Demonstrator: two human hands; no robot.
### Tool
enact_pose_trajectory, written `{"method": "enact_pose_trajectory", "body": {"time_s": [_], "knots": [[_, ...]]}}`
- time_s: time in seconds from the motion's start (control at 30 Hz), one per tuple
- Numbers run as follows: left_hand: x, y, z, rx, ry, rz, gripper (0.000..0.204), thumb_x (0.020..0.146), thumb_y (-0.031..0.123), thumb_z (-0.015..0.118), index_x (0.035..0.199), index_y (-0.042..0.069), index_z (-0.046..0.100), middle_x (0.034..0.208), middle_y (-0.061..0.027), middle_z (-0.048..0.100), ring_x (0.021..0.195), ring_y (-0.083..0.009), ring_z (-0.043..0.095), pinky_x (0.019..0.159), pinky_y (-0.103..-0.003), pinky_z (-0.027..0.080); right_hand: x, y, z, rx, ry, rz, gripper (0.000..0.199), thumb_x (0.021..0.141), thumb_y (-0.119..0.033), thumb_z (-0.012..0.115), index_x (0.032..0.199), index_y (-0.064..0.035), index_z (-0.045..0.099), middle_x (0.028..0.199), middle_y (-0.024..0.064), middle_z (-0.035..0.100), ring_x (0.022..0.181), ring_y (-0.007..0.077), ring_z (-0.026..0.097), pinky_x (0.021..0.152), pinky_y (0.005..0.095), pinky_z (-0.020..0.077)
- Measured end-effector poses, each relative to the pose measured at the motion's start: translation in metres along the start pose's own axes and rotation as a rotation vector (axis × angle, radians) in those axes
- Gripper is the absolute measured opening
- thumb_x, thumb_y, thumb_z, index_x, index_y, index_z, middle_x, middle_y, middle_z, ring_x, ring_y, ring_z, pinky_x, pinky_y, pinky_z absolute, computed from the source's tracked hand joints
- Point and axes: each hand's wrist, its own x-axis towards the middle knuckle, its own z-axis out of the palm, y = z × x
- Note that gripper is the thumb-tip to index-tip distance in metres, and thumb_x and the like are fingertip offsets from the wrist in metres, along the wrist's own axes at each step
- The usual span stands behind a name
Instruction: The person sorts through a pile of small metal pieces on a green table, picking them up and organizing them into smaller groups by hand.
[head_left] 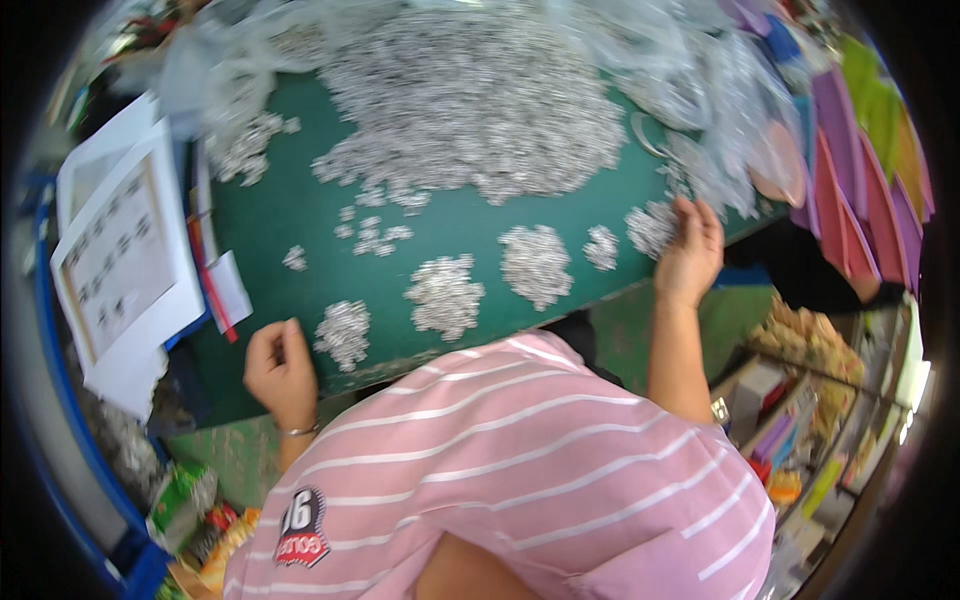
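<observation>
Across the green table (450, 232): silvery pieces (400, 150), too blurred to identify.
Far-side heap (490, 100): set back, seemingly leaving the near edge free.
Near-edge piles (445, 297): spaced apart, probably against mixing.
Right hand (692, 245): half-curled at the rightmost pile (648, 230); cannot tell if it grips anything.
Left hand (280, 370): loosely closed beside the leftmost pile (343, 335); contents hidden.
Smallest cluster (295, 258): alone, left.

White sheets (180, 285) lay at left end of green table (265, 220), one printed with dark marks in rows. Red strip (221, 300) lay beside small white card (234, 288). Green packet (185, 505) sat lower left. Clear plastic bags (735, 110) bunched upper right; purple, pink and green panels (838, 130) fanned beyond. Crumpled tan material (810, 340) lay lower right.
</observation>
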Motion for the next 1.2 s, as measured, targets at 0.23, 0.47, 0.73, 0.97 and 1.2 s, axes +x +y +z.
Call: {"method": "enact_pose_trajectory", "body": {"time_s": [0.23, 0.47, 0.73, 0.97, 1.2], "knots": [[0.004, 0.013, 0.001, -0.003, 0.041, 0.102, 0.011, 0.081, 0.005, 0.068, 0.075, 0.000, 0.060, 0.062, -0.0033, 0.052, 0.051, -0.0088, 0.045, 0.047, -0.023, 0.036, -0.038, -0.043, 0.070, -0.375, -0.307, -0.342, 0.016, 0.091, 0.003, 0.048, 0.103, 0.0026, 0.059, 0.101, 0.0088, 0.062, 0.094, 0.0144, 0.057, 0.085, 0.0269, 0.0450], [0.003, 0.013, -0.001, -0.002, 0.053, 0.107, 0.011, 0.081, 0.004, 0.067, 0.074, 0.001, 0.059, 0.062, -0.0037, 0.052, 0.049, -0.0093, 0.044, 0.046, -0.024, 0.036, -0.095, -0.037, 0.181, -0.601, -1.086, -0.802, 0.020, 0.070, -0.001, 0.066, 0.089, -0.0072, 0.067, 0.086, 0.0057, 0.060, 0.083, 0.0253, 0.056, 0.073, 0.0374, 0.0408], [0.005, 0.013, 0.000, 0.024, 0.053, 0.127, 0.013, 0.080, 0.005, 0.068, 0.072, 0.002, 0.058, 0.060, -0.0043, 0.051, 0.048, -0.0124, 0.045, 0.045, -0.026, 0.035, -0.098, -0.017, 0.191, -0.660, -1.147, -0.810, 0.008, 0.070, -0.007, 0.068, 0.073, -0.0056, 0.061, 0.081, 0.0060, 0.057, 0.080, 0.0259, 0.054, 0.071, 0.0371, 0.0418], [0.007, 0.017, -0.003, 0.040, 0.044, 0.116, 0.013, 0.079, 0.005, 0.067, 0.071, 0.003, 0.058, 0.059, -0.0054, 0.051, 0.048, -0.0160, 0.048, 0.045, -0.028, 0.037, -0.092, -0.026, 0.199, -0.720, -1.304, -0.785, 0.012, 0.069, 0.000, 0.067, 0.078, -0.0018, 0.059, 0.084, 0.0127, 0.058, 0.077, 0.0322, 0.056, 0.067, 0.0401, 0.0477], [0.007, 0.021, -0.006, -0.004, 0.047, 0.090, 0.011, 0.078, 0.006, 0.067, 0.071, 0.004, 0.059, 0.059, -0.0060, 0.053, 0.050, -0.0192, 0.051, 0.047, -0.031, 0.039, -0.065, -0.045, 0.230, -0.549, -1.409, -0.271, 0.010, 0.072, 0.002, 0.061, 0.080, -0.0013, 0.067, 0.087, 0.0090, 0.060, 0.072, 0.0173, 0.061, 0.065, 0.0280, 0.0500]]}}
